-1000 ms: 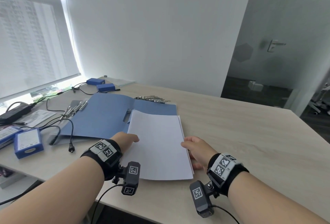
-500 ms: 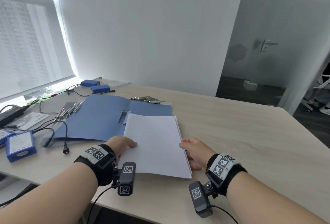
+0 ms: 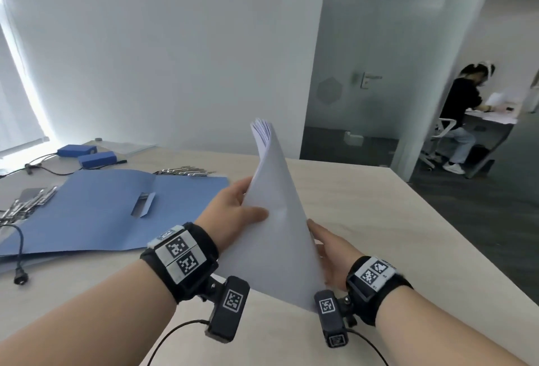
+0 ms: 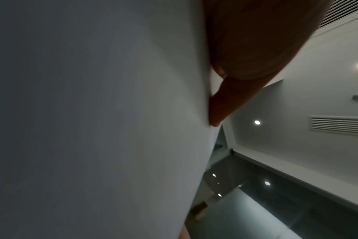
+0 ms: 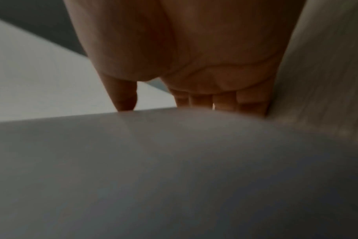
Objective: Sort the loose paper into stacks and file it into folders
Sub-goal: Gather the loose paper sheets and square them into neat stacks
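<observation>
The left hand (image 3: 233, 214) grips the paper stack (image 3: 277, 220) along its left edge, thumb across the near face and fingers behind, while the right hand (image 3: 329, 249) clasps the opposite edge low down, thumb on the front and fingers tucked behind, as the right wrist view shows. Held between the 2 hands, the stack stands tilted on end above the table (image 3: 379, 234), its top corner fanning slightly into separate sheets. This looks like the squaring-up step: the sheets gathered and about to be tapped even before filing. Just to the left lies the open blue folder (image 3: 102, 214), flat, with a small pocket slit showing. The next move likely calls for knocking the lower edge on the table to align the sheets, then swinging the stack left onto the folder without letting the loose top sheets splay. Metal clips (image 3: 183, 171) lie beyond the folder.
</observation>
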A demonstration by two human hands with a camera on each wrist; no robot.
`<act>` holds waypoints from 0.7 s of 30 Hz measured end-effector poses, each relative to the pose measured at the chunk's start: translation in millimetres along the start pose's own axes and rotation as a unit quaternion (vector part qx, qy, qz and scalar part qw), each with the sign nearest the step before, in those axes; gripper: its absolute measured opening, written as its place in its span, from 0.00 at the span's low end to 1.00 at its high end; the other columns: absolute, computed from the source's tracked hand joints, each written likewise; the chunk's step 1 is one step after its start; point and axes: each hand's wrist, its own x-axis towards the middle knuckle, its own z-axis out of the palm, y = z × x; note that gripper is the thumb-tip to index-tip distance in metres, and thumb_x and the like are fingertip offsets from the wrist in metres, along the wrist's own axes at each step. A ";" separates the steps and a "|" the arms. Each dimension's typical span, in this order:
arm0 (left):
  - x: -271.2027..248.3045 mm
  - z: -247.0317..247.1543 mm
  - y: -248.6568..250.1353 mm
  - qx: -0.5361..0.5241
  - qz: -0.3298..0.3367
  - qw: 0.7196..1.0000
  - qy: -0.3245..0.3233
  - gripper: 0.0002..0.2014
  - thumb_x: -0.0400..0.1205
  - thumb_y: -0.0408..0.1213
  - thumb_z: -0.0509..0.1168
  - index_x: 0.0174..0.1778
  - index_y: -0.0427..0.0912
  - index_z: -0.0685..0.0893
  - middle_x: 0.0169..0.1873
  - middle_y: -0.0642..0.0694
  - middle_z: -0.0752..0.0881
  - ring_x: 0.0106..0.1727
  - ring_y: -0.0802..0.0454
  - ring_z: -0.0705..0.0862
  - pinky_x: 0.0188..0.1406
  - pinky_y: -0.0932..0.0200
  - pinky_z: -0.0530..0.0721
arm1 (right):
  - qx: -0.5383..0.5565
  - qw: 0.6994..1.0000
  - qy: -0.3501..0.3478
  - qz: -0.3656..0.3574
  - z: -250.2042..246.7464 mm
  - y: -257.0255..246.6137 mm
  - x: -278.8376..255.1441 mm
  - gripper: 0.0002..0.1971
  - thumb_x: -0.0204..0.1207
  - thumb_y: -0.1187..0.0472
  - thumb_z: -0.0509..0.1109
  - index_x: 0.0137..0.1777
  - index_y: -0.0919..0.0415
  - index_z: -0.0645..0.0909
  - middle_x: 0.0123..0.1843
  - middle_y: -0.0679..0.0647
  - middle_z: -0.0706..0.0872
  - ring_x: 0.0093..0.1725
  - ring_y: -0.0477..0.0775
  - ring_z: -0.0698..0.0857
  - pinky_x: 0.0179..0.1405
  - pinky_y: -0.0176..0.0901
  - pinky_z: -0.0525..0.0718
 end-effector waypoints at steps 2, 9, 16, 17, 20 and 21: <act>5.2 17.8 -1.8 -0.015 0.027 0.999 -0.023 0.29 0.71 0.27 0.71 0.70 0.50 0.84 0.57 0.41 0.92 0.54 0.39 0.92 0.53 0.42 0.91 | 0.074 0.997 -0.020 -0.016 -26.0 -3.8 -4.5 0.29 0.77 0.35 0.72 0.64 0.58 0.90 0.63 0.62 0.90 0.60 0.65 0.90 0.63 0.59 0.87; 35.6 49.6 -30.7 -0.017 0.050 0.998 -0.037 0.35 0.71 0.28 0.72 0.75 0.55 0.78 0.61 0.44 0.91 0.60 0.39 0.90 0.59 0.38 0.88 | 0.095 0.975 0.029 -0.200 -98.1 -25.6 -23.6 0.22 0.81 0.59 0.71 0.74 0.61 0.79 0.66 0.61 0.89 0.65 0.66 0.88 0.59 0.61 0.88; 62.5 78.5 -36.2 0.018 0.071 0.997 -0.028 0.31 0.64 0.37 0.75 0.63 0.63 0.78 0.57 0.45 0.89 0.58 0.42 0.89 0.61 0.30 0.86 | 0.008 0.924 0.120 -0.364 -124.2 -37.0 -42.6 0.16 0.83 0.69 0.69 0.69 0.62 0.80 0.63 0.58 0.91 0.61 0.60 0.90 0.57 0.53 0.87; 66.5 83.2 -36.9 0.023 0.073 0.997 -0.027 0.31 0.64 0.35 0.74 0.61 0.64 0.77 0.57 0.46 0.88 0.58 0.43 0.89 0.61 0.30 0.86 | -0.005 0.919 0.126 -0.374 -127.9 -38.1 -44.8 0.17 0.82 0.69 0.70 0.70 0.62 0.79 0.63 0.58 0.91 0.63 0.60 0.90 0.60 0.54 0.87; 76.1 100.5 -38.8 0.056 0.094 0.994 -0.018 0.32 0.65 0.31 0.70 0.59 0.70 0.75 0.55 0.53 0.87 0.61 0.47 0.87 0.63 0.33 0.85 | -0.031 0.901 0.166 -0.400 -138.4 -41.5 -52.0 0.18 0.82 0.69 0.72 0.69 0.55 0.80 0.63 0.51 0.91 0.64 0.54 0.89 0.63 0.47 0.87; 78.9 106.8 -40.0 0.069 0.103 0.992 -0.019 0.33 0.66 0.31 0.70 0.60 0.71 0.75 0.56 0.53 0.87 0.62 0.47 0.86 0.64 0.35 0.85 | -0.037 0.897 0.183 -0.401 -141.8 -41.9 -53.6 0.19 0.81 0.67 0.73 0.71 0.53 0.79 0.64 0.49 0.91 0.65 0.52 0.89 0.66 0.50 0.86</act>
